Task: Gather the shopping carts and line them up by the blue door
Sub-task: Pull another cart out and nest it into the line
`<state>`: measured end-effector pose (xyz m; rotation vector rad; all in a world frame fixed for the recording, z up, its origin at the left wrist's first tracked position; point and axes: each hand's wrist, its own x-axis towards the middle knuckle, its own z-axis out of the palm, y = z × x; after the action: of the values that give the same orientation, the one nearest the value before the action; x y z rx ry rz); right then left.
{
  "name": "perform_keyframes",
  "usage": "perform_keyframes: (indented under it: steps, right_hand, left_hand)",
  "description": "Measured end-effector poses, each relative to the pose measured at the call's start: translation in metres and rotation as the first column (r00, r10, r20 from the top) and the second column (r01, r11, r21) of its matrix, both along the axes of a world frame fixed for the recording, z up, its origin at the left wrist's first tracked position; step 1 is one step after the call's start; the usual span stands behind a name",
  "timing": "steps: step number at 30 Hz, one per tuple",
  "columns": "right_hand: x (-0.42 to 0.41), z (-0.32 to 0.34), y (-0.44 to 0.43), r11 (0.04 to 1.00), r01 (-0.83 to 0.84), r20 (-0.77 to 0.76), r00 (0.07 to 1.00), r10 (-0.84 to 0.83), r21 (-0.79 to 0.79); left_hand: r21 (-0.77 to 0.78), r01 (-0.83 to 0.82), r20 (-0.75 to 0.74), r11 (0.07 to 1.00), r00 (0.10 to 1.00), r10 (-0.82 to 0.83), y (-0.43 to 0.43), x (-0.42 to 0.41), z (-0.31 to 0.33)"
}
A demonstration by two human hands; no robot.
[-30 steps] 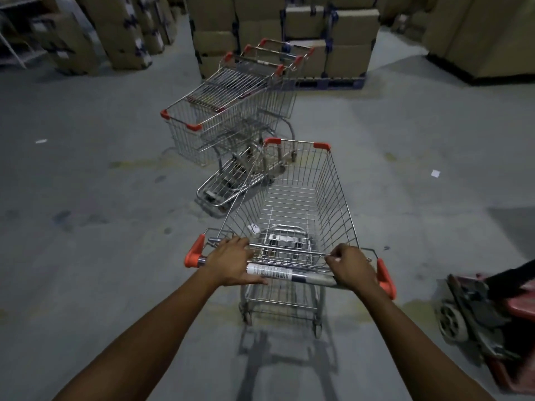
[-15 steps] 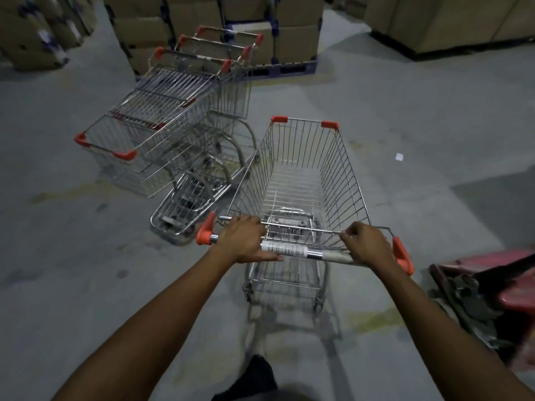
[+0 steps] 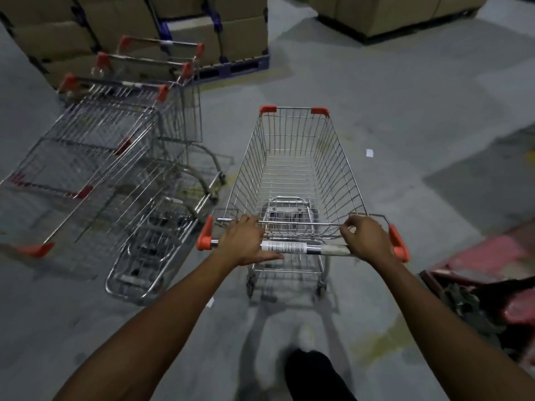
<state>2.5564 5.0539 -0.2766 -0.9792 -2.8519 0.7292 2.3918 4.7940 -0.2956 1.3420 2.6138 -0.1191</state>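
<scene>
An empty wire shopping cart (image 3: 292, 169) with orange corner caps stands straight ahead of me on the grey floor. My left hand (image 3: 244, 241) grips the left part of its handle bar (image 3: 301, 248), thumb stretched along the bar. My right hand (image 3: 366, 240) grips the right part of the same bar. To the left stands a nested row of three similar carts (image 3: 115, 134), their orange-capped handles at the far end and their baskets pointing toward me. No blue door is in view.
Stacked cardboard boxes on a blue pallet (image 3: 231, 66) stand behind the nested carts, more boxes (image 3: 385, 15) at the top right. A red pallet jack (image 3: 492, 285) sits close at my right. A paper scrap (image 3: 369, 153) lies on the floor.
The held cart has rolled forward and swung right, so the nested carts now lie further to its left. Both hands have kept their grip on the handle.
</scene>
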Motion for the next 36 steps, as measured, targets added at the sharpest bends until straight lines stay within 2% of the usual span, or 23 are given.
perform_keyframes:
  steps: [8, 18, 27, 32, 36]
  right_hand:
    - [-0.151, -0.005, 0.108, 0.997, -0.009, 0.011, 1.0, 0.01, -0.078]
    - [-0.305, -0.008, 0.191, 0.999, -0.006, -0.019, 1.0, 0.006, -0.038]
    - [-0.439, -0.007, 0.296, 0.994, 0.107, -0.045, 0.993, -0.109, -0.034]
    - [-0.519, 0.0, 0.358, 0.983, 0.184, -0.046, 0.982, -0.185, -0.028]
    - [-0.573, 0.007, 0.392, 0.967, 0.251, -0.033, 0.968, -0.25, 0.038]
  left_hand:
    - [0.003, 0.042, -0.031, 0.999, 0.999, -0.042, 0.102, -0.149, 0.005]
    - [-0.081, 0.136, -0.073, 0.987, 0.987, -0.142, 0.205, -0.341, 0.0]
    - [-0.019, 0.273, -0.149, 0.962, 0.951, -0.273, 0.329, -0.496, 0.003]
    - [-0.043, 0.3, -0.131, 0.953, 0.944, -0.304, 0.409, -0.585, 0.009]
    - [-0.068, 0.294, -0.055, 0.954, 0.953, -0.297, 0.456, -0.647, 0.009]
